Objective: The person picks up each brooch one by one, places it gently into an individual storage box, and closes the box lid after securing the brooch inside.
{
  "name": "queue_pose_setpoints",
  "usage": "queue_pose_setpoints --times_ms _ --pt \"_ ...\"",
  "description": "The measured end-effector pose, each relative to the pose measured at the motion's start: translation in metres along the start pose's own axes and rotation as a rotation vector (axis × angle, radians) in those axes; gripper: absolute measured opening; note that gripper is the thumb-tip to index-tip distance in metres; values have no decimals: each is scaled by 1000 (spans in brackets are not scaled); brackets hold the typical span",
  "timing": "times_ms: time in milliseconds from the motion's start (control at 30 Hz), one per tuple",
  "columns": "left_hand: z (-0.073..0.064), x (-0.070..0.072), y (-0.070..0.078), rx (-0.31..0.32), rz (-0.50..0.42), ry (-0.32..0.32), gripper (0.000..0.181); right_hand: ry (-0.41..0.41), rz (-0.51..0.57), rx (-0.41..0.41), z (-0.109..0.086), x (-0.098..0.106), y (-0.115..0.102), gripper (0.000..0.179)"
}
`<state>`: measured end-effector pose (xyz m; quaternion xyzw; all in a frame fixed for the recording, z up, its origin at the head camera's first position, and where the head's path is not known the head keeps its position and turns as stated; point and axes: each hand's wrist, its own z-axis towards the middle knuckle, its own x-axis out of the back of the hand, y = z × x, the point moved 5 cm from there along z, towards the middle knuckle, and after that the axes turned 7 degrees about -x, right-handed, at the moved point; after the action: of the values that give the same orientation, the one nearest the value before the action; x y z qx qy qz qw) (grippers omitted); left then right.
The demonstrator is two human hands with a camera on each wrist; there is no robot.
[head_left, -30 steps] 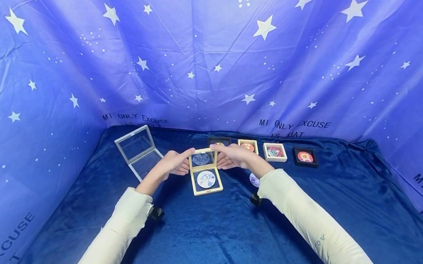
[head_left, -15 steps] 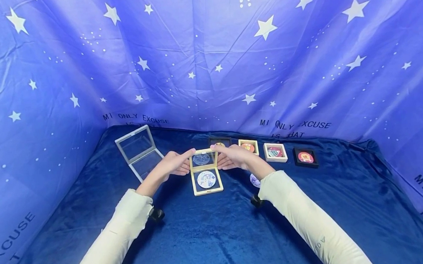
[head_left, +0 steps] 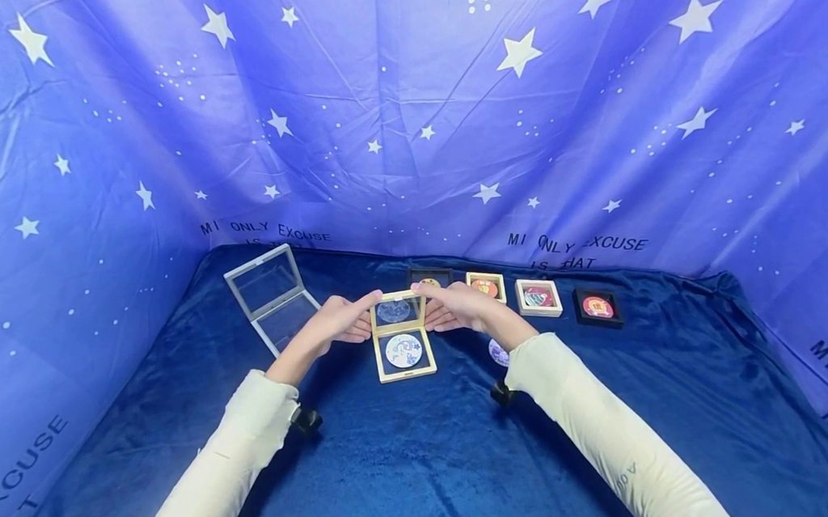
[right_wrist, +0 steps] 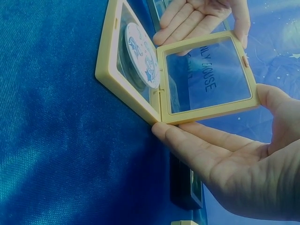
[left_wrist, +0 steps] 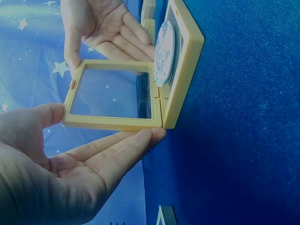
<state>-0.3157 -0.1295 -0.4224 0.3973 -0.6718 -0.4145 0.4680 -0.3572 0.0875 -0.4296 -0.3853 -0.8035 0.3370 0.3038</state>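
Note:
A pale yellow hinged display case (head_left: 409,376) stands unfolded on the blue cloth (head_left: 401,470), its clear-windowed lid raised at the back. On the film of its lower half lies a round white disc (head_left: 403,351) with a blue and purple picture; the left wrist view shows this disc (left_wrist: 164,54) edge-on. My left hand (head_left: 339,321) holds the left side of the lid, thumb on the upper corner and fingertips by the hinge. My right hand (head_left: 461,305) holds the right side the same way. In the right wrist view, the right hand's fingers (right_wrist: 192,145) lie along the lid's edge.
A larger white case (head_left: 261,259) stands open on the left, partly behind my left hand. Behind and right of my hands are several small framed cases, including a cream one (head_left: 541,312) and a black one (head_left: 600,323). A purple disc (head_left: 498,353) lies beside my right wrist.

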Motion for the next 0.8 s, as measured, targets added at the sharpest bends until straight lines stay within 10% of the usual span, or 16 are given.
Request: queue_pose_setpoints --times_ms 800 --pt "-3 1 1 -6 33 -29 68 -68 -46 -1 0 2 -2 70"
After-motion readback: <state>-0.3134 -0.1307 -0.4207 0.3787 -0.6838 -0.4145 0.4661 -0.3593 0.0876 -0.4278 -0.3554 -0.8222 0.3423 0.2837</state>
